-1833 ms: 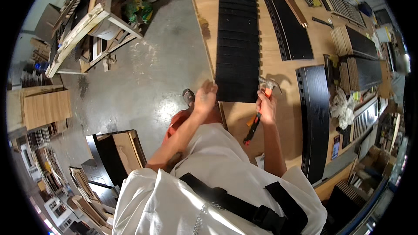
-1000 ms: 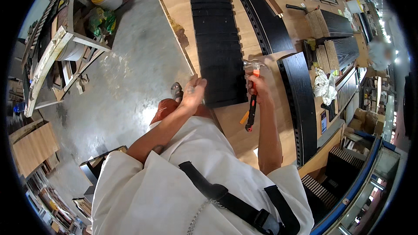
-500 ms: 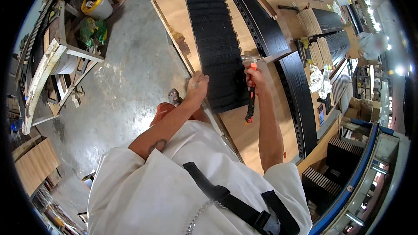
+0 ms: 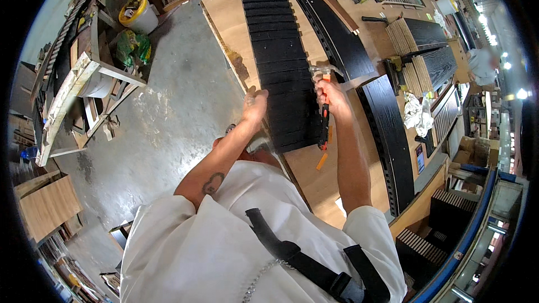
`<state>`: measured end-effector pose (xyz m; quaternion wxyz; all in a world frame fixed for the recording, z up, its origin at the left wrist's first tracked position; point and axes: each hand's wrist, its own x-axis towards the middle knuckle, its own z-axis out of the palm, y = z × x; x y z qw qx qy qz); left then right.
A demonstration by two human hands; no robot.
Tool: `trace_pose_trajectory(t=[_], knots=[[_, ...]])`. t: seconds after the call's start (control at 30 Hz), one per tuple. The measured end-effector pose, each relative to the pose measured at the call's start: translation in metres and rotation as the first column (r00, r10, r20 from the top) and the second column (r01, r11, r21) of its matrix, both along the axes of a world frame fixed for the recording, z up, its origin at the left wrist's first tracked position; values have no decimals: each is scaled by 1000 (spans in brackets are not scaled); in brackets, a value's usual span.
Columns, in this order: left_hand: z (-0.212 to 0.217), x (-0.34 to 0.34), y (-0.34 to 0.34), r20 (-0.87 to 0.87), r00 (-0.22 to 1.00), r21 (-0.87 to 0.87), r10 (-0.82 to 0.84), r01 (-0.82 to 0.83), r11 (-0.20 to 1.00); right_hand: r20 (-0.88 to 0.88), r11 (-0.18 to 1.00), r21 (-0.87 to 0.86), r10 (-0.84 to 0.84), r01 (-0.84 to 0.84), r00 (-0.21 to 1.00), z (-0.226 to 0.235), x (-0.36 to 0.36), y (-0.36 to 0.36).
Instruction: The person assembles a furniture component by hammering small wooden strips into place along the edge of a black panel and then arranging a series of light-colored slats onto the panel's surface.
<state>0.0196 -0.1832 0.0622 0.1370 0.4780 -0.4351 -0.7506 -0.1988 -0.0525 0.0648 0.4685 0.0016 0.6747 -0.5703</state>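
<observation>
A long black slatted panel (image 4: 283,73) lies on a light wooden board (image 4: 224,19) in front of me. At its left edge is my left hand (image 4: 255,105), closed with the fingers curled against the edge. My right hand (image 4: 332,99) is wrapped round a claw hammer (image 4: 324,129) with an orange and black handle. The hammer's metal head lies beyond the fist, close to the panel's right edge, and its handle end points back toward me. Two small orange strips (image 4: 321,161) show on the board near the handle end.
Black boards (image 4: 387,140) lie to the right of the panel. Farther right are stacked boards (image 4: 411,33), a nail gun (image 4: 396,73), a white cloth (image 4: 418,113) and a phone (image 4: 420,158). On the left stand a wooden rack (image 4: 67,101) and a bucket (image 4: 139,17).
The whole view has shifted slightly. More of the hammer's head shows, and the orange strips on the board are plainer. Both hands keep their places along the panel's edges.
</observation>
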Motion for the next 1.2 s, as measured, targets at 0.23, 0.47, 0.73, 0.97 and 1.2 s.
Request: trace_pose_trajectory(t=[0.23,0.47,0.73,0.97,1.2], knots=[[-3,-24,-20,17,998,6,56,-56,998,-33,998,2,70,-70,997,0,-7,-22],[10,-32,-23,266,765,-873,-587,450,190,-86,939,-7,-344,345,935,20,35,41],[-26,-78,51,490,-122,-867,-863,40,-497,-749,433,341,-412,834,520,-19,133,131],[-39,-138,75,452,-323,-821,-831,215,-530,-925,275,194,-267,942,269,-17,253,75],[-52,-132,96,381,-344,-838,-858,264,-477,-712,99,75,-691,992,123,-47,312,-66]])
